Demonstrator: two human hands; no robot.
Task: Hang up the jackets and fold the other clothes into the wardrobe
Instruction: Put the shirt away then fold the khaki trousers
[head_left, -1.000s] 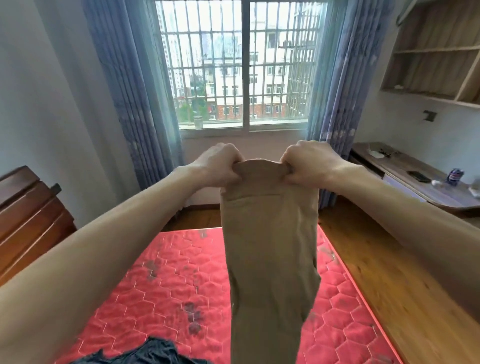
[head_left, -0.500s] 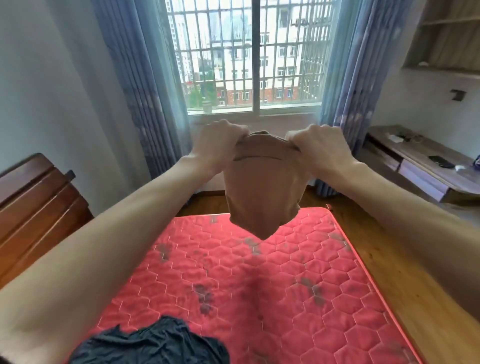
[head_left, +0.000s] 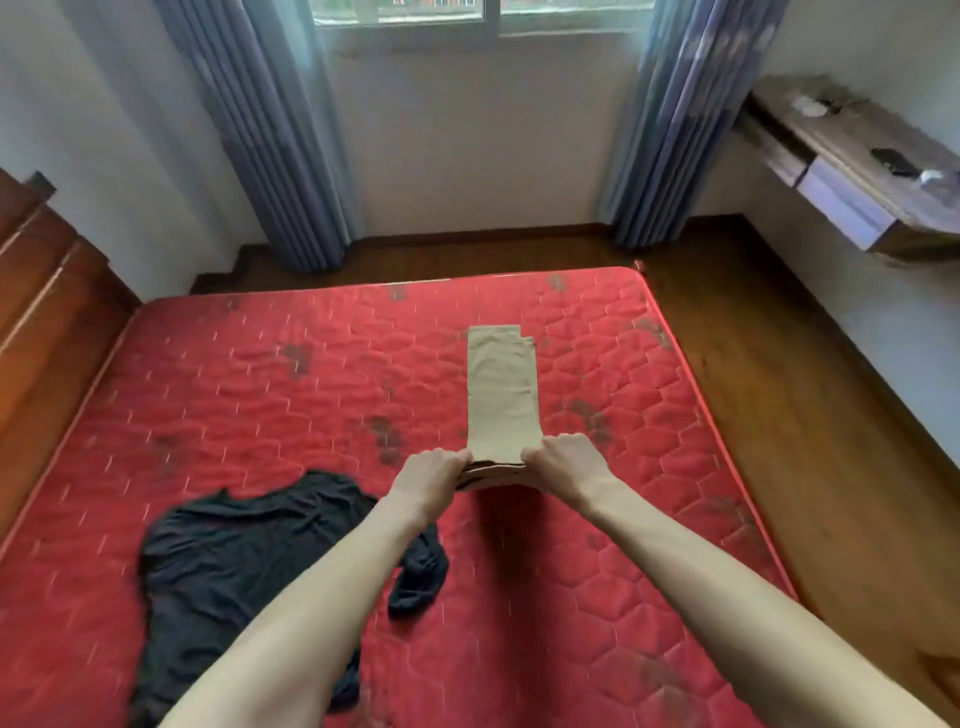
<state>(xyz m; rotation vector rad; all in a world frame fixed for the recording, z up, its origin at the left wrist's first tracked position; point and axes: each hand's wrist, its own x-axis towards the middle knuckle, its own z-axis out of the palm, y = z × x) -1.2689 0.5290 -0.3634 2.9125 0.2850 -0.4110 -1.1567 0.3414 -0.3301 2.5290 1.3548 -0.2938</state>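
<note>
Both hands, left (head_left: 434, 475) and right (head_left: 563, 465), pinch the near end of tan trousers (head_left: 503, 392) stretched flat on the red mattress (head_left: 260, 395), centre frame.

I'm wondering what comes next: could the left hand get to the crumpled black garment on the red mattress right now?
Probably not at once: the left hand grips the folded tan trousers. The crumpled black garment lies uncovered beside its forearm.

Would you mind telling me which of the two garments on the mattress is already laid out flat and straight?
The tan garment, a narrow smooth strip gripped at its near end by both hands; the black garment lies crumpled to its left.
</note>
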